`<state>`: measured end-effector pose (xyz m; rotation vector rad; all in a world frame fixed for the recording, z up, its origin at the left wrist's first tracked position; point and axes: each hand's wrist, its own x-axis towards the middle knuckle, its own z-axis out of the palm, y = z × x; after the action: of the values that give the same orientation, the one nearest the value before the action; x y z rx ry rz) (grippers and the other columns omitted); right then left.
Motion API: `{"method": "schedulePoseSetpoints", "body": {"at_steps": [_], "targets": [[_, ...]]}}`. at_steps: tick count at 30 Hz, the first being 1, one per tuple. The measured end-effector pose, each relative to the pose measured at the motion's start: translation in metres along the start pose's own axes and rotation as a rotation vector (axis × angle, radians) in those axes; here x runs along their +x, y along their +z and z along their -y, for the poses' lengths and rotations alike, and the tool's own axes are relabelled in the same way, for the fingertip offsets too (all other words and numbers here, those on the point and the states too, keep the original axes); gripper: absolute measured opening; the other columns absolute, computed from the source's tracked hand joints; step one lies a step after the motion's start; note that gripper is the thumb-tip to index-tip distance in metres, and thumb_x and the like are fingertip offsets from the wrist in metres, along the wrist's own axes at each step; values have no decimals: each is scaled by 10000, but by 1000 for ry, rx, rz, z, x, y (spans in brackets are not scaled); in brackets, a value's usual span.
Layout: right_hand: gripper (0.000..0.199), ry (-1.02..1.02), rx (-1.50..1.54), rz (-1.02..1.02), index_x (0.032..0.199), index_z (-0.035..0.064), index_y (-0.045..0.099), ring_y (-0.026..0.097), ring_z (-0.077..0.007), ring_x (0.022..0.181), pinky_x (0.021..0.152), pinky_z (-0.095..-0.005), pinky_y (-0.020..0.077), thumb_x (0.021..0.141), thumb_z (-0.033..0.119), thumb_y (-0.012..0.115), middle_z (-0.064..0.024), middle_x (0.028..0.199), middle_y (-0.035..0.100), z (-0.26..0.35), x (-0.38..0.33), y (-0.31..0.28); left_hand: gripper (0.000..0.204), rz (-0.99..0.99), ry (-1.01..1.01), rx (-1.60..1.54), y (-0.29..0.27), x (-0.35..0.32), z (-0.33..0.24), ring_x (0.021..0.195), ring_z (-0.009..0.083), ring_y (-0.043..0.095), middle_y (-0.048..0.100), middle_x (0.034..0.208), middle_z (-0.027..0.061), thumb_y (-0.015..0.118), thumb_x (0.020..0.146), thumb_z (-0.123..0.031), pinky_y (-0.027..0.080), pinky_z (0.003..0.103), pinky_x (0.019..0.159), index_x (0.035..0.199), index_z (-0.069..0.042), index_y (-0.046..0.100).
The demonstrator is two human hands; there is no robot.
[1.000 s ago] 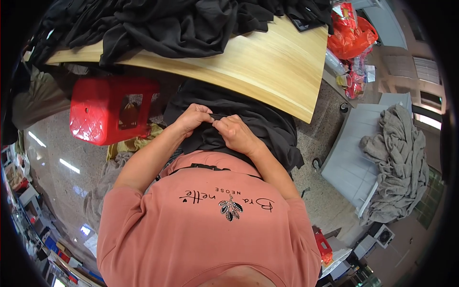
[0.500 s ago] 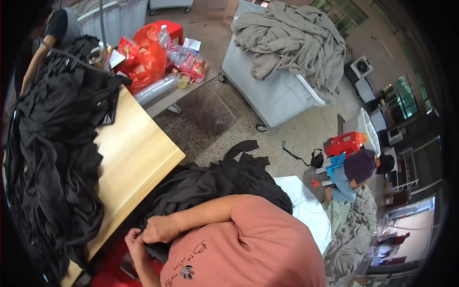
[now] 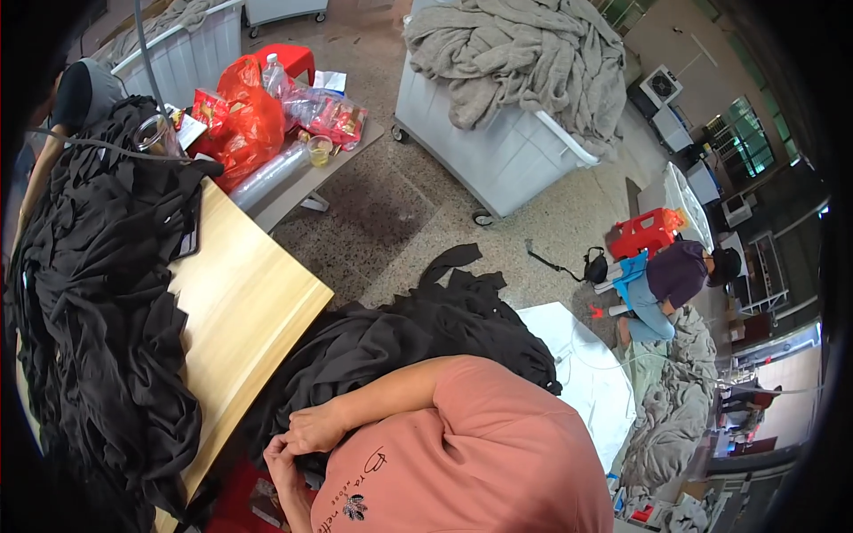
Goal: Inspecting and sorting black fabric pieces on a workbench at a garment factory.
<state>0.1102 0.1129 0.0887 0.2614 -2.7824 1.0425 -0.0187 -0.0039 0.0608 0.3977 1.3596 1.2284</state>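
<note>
My right hand is closed, its fingers bent down beside my left. Just below it, my left hand is pinched, its fingertips meeting those of the right. Both hands are at the edge of a heap of black cloth, which spreads beside my body and shows beneath the hands. The bit of cloth between the fingertips is mostly hidden. Another pile of black cloth covers the left part of a light wooden table.
A side table holds a red plastic bag, a bottle and a cup. Beyond stands a wheeled white bin heaped with grey cloth. A crouching person is at right, near a red stool. Another person's arm shows far left.
The view has shifted slightly, so most things sit a little differently in it. My hands stay together at the black cloth; the left fingers look more curled.
</note>
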Motion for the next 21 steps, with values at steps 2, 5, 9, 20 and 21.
{"method": "schedulePoseSetpoints", "body": {"at_steps": [2, 5, 9, 20, 21], "targets": [[452, -24, -21, -47, 1096, 162, 499, 576, -321, 702, 576, -416, 433, 667, 22, 512, -137, 830, 578, -3, 0, 9, 104, 42, 31, 9, 1, 1, 2, 613, 77, 527, 595, 703, 20, 519, 666, 52, 424, 201, 586, 734, 5, 582], [436, -45, -9, -50, 1097, 134, 485, 577, -324, 709, 587, -415, 438, 675, 30, 520, -145, 837, 571, -5, 0, 10, 119, 33, -15, -6, 3, 0, 2, 611, 78, 528, 595, 702, 22, 499, 669, 55, 423, 200, 588, 741, 8, 581], [179, -49, -1, -31, 886, 31, 502, 548, -319, 675, 584, -422, 413, 710, 65, 511, -148, 767, 535, -4, -6, 3, 98, 16, -50, -50, 2, -1, 5, 617, 76, 529, 597, 713, 24, 496, 698, 36, 418, 193, 594, 748, 10, 576], [149, 173, 76, -172, 734, 18, 488, 558, -364, 582, 517, -443, 421, 728, 148, 560, -161, 611, 568, 1, 2, 0, 155, -499, 592, 660, 0, -14, 8, 814, 183, 492, 517, 904, 92, 557, 782, -60, 408, 291, 735, 902, 28, 514], [167, 229, 144, -257, 730, 18, 486, 554, -372, 595, 524, -444, 421, 726, 160, 572, -169, 610, 563, 3, 3, -5, 166, -430, 651, 644, 2, -22, 7, 807, 196, 495, 517, 895, 100, 573, 772, -55, 407, 294, 738, 905, 25, 514]]}}
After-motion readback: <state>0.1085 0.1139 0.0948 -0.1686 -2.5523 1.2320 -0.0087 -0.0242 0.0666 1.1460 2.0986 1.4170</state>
